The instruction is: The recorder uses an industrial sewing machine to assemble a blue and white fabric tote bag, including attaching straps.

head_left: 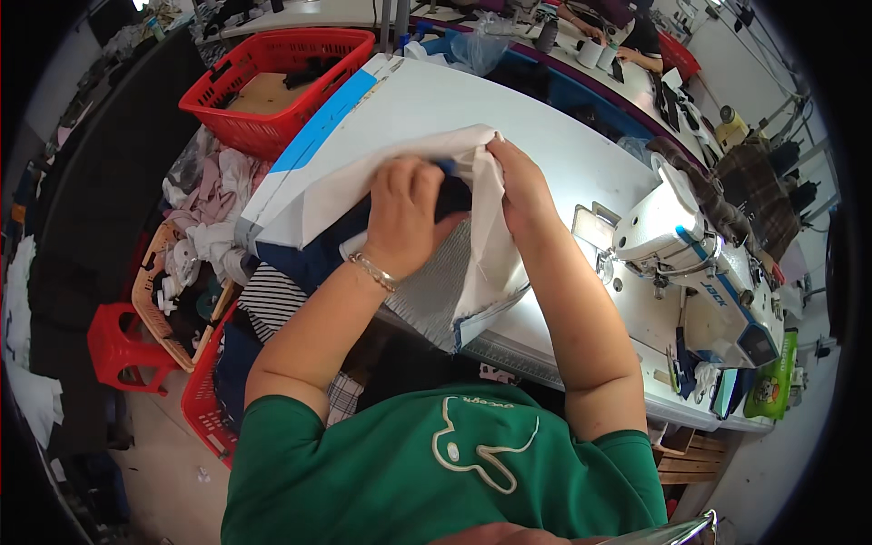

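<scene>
A pale cloth piece [495, 259] is spread and partly folded over the near edge of the white table, with navy and grey striped fabric joined or layered with it. My right hand [525, 186] pinches the upper fold of the white cloth, thumb on the near side. Over the navy fabric [318, 243], my left hand [404, 213] has bent fingers, slightly smeared by motion, and a thumb held apart. Its fingertips are near the inside of the fold; what they touch is partly hidden. A bracelet circles the left wrist.
A white sewing machine [668, 232] stands on the right of the white table [436, 95]. Red basket [272, 118] sits at the far left. Beside the table are a peach basket [150, 282], a red stool [118, 341] and piled cloth [213, 186]. Another person's hand [640, 59] works beyond.
</scene>
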`<action>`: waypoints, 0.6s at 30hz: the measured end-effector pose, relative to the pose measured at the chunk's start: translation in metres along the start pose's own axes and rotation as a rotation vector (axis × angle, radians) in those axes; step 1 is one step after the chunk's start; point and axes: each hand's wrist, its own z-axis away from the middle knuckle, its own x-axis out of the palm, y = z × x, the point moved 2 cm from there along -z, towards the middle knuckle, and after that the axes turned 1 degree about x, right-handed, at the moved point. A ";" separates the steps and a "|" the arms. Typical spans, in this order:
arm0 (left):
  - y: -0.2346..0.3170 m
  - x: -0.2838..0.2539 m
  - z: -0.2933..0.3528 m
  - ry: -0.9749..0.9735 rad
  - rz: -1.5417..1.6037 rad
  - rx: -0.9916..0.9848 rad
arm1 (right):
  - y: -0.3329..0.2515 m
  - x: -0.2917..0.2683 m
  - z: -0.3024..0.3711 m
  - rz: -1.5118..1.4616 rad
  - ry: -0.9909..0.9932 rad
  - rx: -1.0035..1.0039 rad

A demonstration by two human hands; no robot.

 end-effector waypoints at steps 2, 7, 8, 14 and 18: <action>-0.004 0.004 0.000 -0.084 0.111 -0.154 | 0.005 0.001 0.001 -0.047 0.023 0.010; -0.011 -0.017 0.005 0.078 0.024 0.125 | 0.012 -0.020 -0.027 -0.175 0.179 -0.056; -0.023 -0.031 0.007 0.139 0.164 -0.114 | 0.008 -0.032 -0.034 -0.187 0.222 -0.087; -0.114 -0.140 -0.032 0.615 0.383 -0.706 | -0.009 -0.067 -0.073 -0.394 0.117 -0.269; -0.113 -0.180 -0.075 0.549 0.153 -0.393 | -0.018 -0.050 -0.076 -0.379 0.162 -0.310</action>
